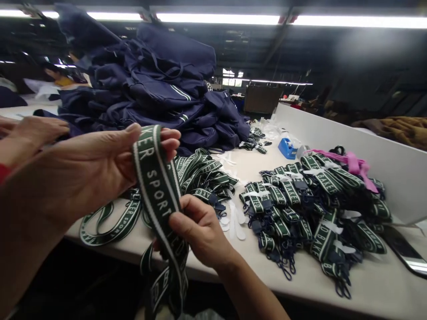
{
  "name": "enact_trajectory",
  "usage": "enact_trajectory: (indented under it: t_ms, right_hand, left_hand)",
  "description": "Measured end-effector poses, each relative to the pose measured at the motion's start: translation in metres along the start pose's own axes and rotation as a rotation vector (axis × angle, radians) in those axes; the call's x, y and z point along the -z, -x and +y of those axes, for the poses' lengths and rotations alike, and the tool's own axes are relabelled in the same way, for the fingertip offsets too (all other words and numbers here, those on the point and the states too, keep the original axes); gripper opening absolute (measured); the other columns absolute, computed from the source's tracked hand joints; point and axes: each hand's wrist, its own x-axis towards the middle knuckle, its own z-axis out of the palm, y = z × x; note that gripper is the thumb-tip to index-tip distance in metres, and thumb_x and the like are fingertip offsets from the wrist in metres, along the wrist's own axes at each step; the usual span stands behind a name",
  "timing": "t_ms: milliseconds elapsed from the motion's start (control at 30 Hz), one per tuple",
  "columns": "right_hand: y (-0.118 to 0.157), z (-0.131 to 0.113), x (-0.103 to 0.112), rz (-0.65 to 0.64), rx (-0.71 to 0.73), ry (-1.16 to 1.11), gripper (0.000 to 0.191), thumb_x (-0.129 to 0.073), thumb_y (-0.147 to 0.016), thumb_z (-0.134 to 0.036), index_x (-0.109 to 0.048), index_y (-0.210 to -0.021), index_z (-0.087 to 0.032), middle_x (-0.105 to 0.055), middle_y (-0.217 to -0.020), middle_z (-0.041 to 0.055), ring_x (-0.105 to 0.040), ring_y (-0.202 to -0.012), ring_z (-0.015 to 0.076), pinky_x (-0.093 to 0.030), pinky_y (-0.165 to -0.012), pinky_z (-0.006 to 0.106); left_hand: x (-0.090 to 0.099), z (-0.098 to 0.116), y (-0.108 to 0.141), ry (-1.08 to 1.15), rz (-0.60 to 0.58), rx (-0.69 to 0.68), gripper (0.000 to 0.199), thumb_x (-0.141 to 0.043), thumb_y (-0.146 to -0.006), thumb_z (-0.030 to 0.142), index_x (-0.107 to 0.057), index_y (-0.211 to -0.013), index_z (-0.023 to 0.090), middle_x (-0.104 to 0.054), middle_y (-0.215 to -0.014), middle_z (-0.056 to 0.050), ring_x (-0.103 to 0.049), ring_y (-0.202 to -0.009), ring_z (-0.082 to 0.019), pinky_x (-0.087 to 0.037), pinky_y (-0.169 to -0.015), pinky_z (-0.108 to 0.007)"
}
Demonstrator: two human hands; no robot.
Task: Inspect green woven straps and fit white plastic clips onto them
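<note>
A dark green strap (155, 186) with white edges and lettering hangs in folds at the centre, its lower end past the table's front edge. My left hand (96, 164) is closed round its upper loop, the fingertips showing beyond it. Lower down, my right hand (198, 229) pinches the same strap between thumb and fingers. Behind my hands lies a heap of loose green straps (200, 171). One looped strap (116, 226) rests near the front edge at the left. Bundled straps (287, 195) with white bands and dark cord loops cover the right side of the table.
Navy bags (153, 89) are piled high behind. White strips (236, 222), a blue tape dispenser (287, 149), a pink ribbon (353, 164) and a phone (405, 249) lie on the table (240, 271). Another person's hand (33, 133) is at far left. A white partition (333, 142) borders the right.
</note>
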Motion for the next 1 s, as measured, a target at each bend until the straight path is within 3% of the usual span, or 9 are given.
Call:
enact_trajectory:
  t_ms: [167,333,467,567,700,767,833,900,1000]
  right_hand:
    - [0.003,0.019,0.002,0.201,-0.033,0.019,0.045,-0.076,-0.075,-0.057,-0.052,-0.085,-0.02,-0.061,-0.062,-0.0049,-0.058,-0.044,0.0105,-0.051,-0.045,0.022]
    - [0.009,0.042,0.003,0.2,-0.097,0.053,0.043,-0.079,-0.074,-0.054,-0.057,-0.083,-0.018,-0.064,-0.066,-0.0016,-0.058,-0.051,0.0103,-0.049,-0.049,0.021]
    - [0.01,0.05,0.002,0.192,-0.119,0.116,0.041,-0.075,-0.079,-0.053,-0.057,-0.083,-0.017,-0.063,-0.066,-0.0001,-0.057,-0.053,0.0102,-0.045,-0.05,0.02]
    - [0.01,0.054,0.006,0.241,-0.131,0.182,0.041,-0.071,-0.081,-0.056,-0.056,-0.082,-0.018,-0.059,-0.063,-0.002,-0.053,-0.05,0.01,-0.043,-0.048,0.021]
    - [0.017,0.054,0.015,0.213,-0.079,0.555,0.031,-0.064,-0.089,-0.044,-0.056,-0.073,-0.019,-0.053,-0.062,-0.0026,-0.048,-0.055,0.011,-0.038,-0.052,0.023]
    - [0.024,0.051,0.017,0.131,-0.022,0.804,0.029,-0.064,-0.09,-0.035,-0.056,-0.066,-0.019,-0.051,-0.062,-0.0027,-0.044,-0.059,0.0114,-0.035,-0.057,0.025]
    - [0.029,0.047,0.017,0.055,-0.004,0.926,0.027,-0.064,-0.09,-0.03,-0.059,-0.065,-0.02,-0.051,-0.062,-0.0029,-0.043,-0.061,0.0117,-0.033,-0.06,0.027]
    - [0.031,0.043,0.015,0.031,-0.048,0.875,0.017,-0.065,-0.09,-0.031,-0.066,-0.076,-0.021,-0.057,-0.068,-0.0028,-0.047,-0.063,0.0118,-0.036,-0.062,0.026]
    - [0.026,0.042,0.017,0.068,-0.224,0.545,0.02,-0.07,-0.085,-0.038,-0.07,-0.094,-0.02,-0.062,-0.075,-0.0026,-0.054,-0.061,0.0107,-0.044,-0.061,0.024]
  left_hand:
    - [0.006,-0.044,-0.001,-0.085,-0.17,0.2,0.042,-0.078,-0.078,0.024,-0.07,-0.118,0.013,-0.076,-0.106,-0.016,-0.074,-0.092,-0.025,-0.064,-0.074,-0.028]
    - [0.018,-0.056,-0.001,0.012,-0.004,0.145,0.013,-0.07,-0.083,0.012,-0.075,-0.096,0.011,-0.078,-0.089,-0.01,-0.075,-0.08,-0.018,-0.063,-0.071,-0.021]
    - [0.033,-0.056,-0.024,0.055,0.123,0.148,0.021,-0.052,-0.09,-0.002,-0.072,-0.092,0.006,-0.077,-0.086,-0.007,-0.072,-0.076,-0.011,-0.06,-0.071,-0.016]
    - [0.053,-0.07,-0.037,-0.106,0.059,0.262,0.022,-0.049,-0.093,0.002,-0.07,-0.091,0.01,-0.076,-0.081,-0.003,-0.069,-0.073,-0.008,-0.057,-0.072,-0.016]
    - [0.082,-0.087,-0.031,-0.489,-0.015,0.391,0.025,-0.07,-0.086,0.025,-0.065,-0.064,0.013,-0.065,-0.055,-0.002,-0.058,-0.051,-0.013,-0.046,-0.049,-0.018]
    - [0.09,-0.089,-0.018,-0.825,0.126,0.231,0.024,-0.079,-0.077,0.031,-0.066,-0.064,0.015,-0.064,-0.058,-0.001,-0.059,-0.058,-0.016,-0.046,-0.055,-0.02]
    - [0.089,-0.088,-0.001,-1.08,0.192,-0.069,0.02,-0.079,-0.075,0.036,-0.073,-0.085,0.02,-0.072,-0.085,-0.002,-0.065,-0.086,-0.02,-0.048,-0.08,-0.022]
    - [0.08,-0.09,0.016,-1.033,-0.049,-0.168,0.042,-0.079,-0.074,0.037,-0.072,-0.114,0.027,-0.072,-0.115,-0.002,-0.061,-0.113,-0.023,-0.041,-0.099,-0.022]
    - [0.061,-0.101,0.032,-0.561,-0.455,0.187,0.072,-0.091,-0.056,0.024,-0.069,-0.125,0.026,-0.073,-0.118,-0.005,-0.065,-0.113,-0.026,-0.044,-0.098,-0.022]
